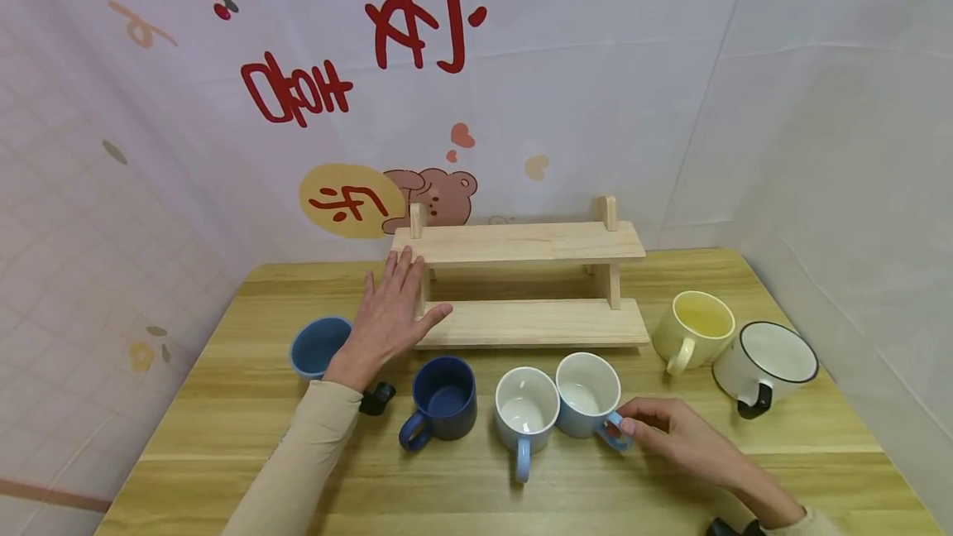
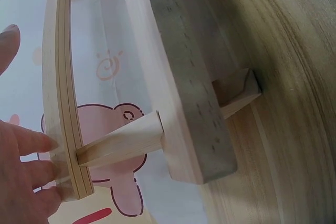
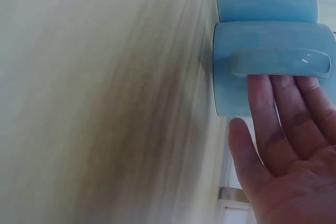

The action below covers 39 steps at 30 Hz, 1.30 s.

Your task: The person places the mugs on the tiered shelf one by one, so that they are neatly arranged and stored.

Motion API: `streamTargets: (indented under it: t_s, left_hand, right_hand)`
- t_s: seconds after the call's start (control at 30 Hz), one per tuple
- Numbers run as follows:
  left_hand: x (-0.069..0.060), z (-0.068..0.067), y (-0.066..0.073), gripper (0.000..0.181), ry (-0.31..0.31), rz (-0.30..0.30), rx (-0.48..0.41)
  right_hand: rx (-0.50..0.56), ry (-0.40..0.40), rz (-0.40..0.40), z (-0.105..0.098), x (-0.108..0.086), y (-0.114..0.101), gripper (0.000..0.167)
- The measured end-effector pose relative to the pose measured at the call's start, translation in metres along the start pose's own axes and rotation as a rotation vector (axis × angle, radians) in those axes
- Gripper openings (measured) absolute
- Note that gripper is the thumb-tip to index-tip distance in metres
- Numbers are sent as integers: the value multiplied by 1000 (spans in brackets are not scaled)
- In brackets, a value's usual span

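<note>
1. The upper board [image 1: 521, 243] of the pale, two-tier wooden shelf [image 1: 532, 324] is touched at its left end by the left hand [image 1: 385, 317], whose fingers are spread.
2. The glossy, cylindrical light-blue mug with white inside [image 1: 587, 397] is placed before the shelf; its curved handle [image 3: 283, 62] is gripped by the right hand [image 1: 683, 438].
3. The table [image 1: 439, 495] is striped with yellowish wood grain and backed by white printed cloth [image 1: 618, 106].

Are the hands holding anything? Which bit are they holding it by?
The right hand holds the right-hand light-blue mug by its handle, fingertips tucked behind it. The left hand just rests on the wooden rack.
</note>
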State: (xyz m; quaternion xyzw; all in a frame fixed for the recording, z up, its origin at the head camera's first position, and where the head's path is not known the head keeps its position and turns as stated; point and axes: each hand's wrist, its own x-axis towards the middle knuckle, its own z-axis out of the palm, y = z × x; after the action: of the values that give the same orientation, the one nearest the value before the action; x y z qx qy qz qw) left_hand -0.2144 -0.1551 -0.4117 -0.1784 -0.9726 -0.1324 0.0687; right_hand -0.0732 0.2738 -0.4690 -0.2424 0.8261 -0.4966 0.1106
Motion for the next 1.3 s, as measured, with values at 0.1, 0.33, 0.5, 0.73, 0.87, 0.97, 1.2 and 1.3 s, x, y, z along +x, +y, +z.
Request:
streamTargets:
  t_s: [0.1, 0.33, 0.5, 0.73, 0.87, 0.97, 1.2, 1.3]
  left_hand:
    - [0, -1, 0, 98, 6, 4, 1]
    - [-1, -1, -1, 98, 17, 2, 6]
    - [0, -2, -2, 99, 23, 2, 12]
    - [0, -5, -2, 97, 36, 8, 11]
    - [0, -6, -3, 96, 40, 11, 18]
    - [-1, -6, -3, 94, 46, 14, 17]
    - [0, -4, -2, 91, 40, 28, 25]
    - [1, -7, -3, 91, 22, 34, 38]
  right_hand:
    - [81, -42, 16, 1, 2, 1, 22]
    - [181, -99, 3, 2, 4, 2, 26]
    - [248, -82, -51, 4, 4, 5, 25]
    - [279, 18, -39, 3, 4, 2, 23]
    - [276, 72, -60, 1, 2, -5, 25]
    - [282, 119, -89, -1, 2, -11, 26]
    - [337, 226, -168, -10, 7, -27, 27]
    - [383, 260, -202, -14, 10, -36, 28]
